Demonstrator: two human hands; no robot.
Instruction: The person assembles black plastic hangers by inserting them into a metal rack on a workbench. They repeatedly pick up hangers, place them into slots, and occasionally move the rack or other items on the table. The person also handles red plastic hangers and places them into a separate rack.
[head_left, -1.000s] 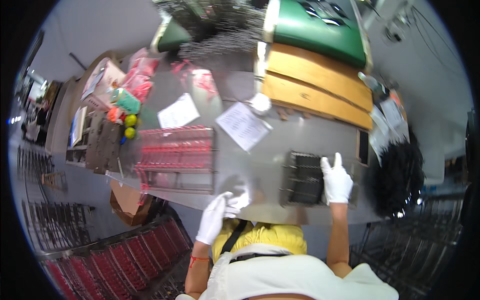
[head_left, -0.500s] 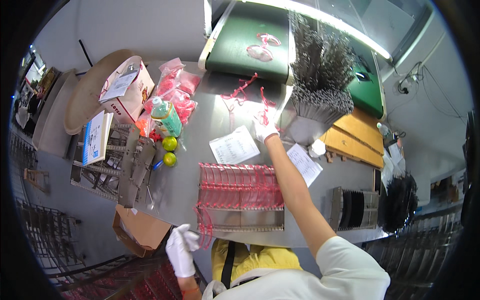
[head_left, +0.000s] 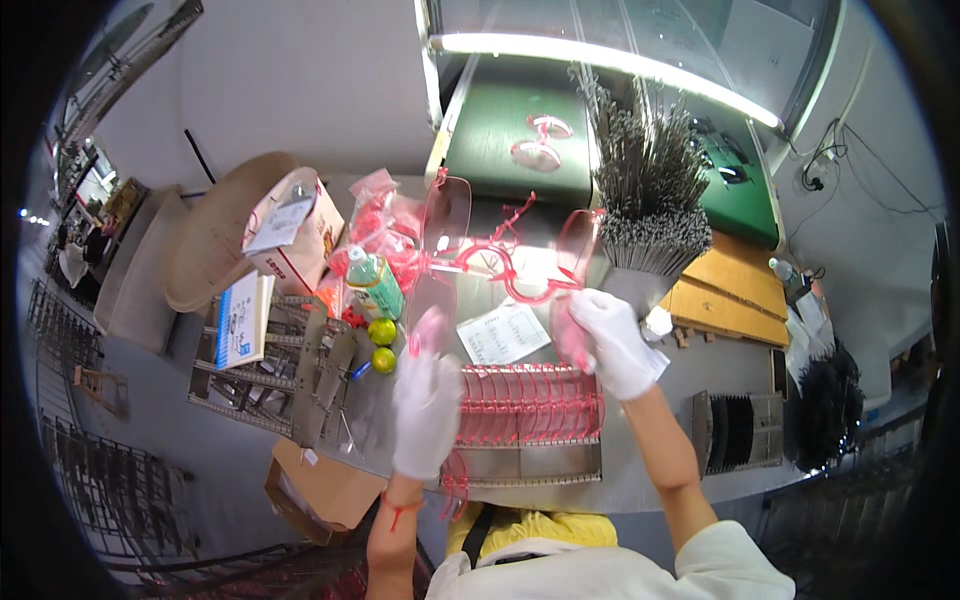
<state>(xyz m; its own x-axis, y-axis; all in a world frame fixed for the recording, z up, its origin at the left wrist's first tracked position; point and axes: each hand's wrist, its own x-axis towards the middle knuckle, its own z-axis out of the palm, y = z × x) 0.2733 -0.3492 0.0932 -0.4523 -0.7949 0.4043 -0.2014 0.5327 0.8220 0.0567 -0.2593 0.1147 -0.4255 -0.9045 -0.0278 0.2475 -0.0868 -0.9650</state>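
Observation:
Raised over the table is a pair of pink eyeglasses (head_left: 492, 258) with clear pink wing-like lenses, held between my white-gloved hands. My right hand (head_left: 615, 345) is closed on the lower right lens. At the lower left lens is my left hand (head_left: 427, 405), smeared by motion, its fingers apparently closed on the edge. Below them stands a metal rack (head_left: 520, 465) filled with rows of pink curved pieces (head_left: 530, 405). Another pink piece (head_left: 455, 485) hangs at the rack's near left corner. A printed sheet (head_left: 503, 334) lies behind the rack.
Similar pink glasses (head_left: 541, 142) rest on the green conveyor belt (head_left: 490, 130). A dense bundle of metal rods (head_left: 655, 215) rises at the back right. Left are a green-labelled bottle (head_left: 375, 288), two green fruits (head_left: 383, 346), pink bags (head_left: 385, 225) and metal racks (head_left: 270, 370).
My right hand has come back from the far table with the pink eyeglasses. My left hand has risen from the near edge to meet them. The head view has shifted.

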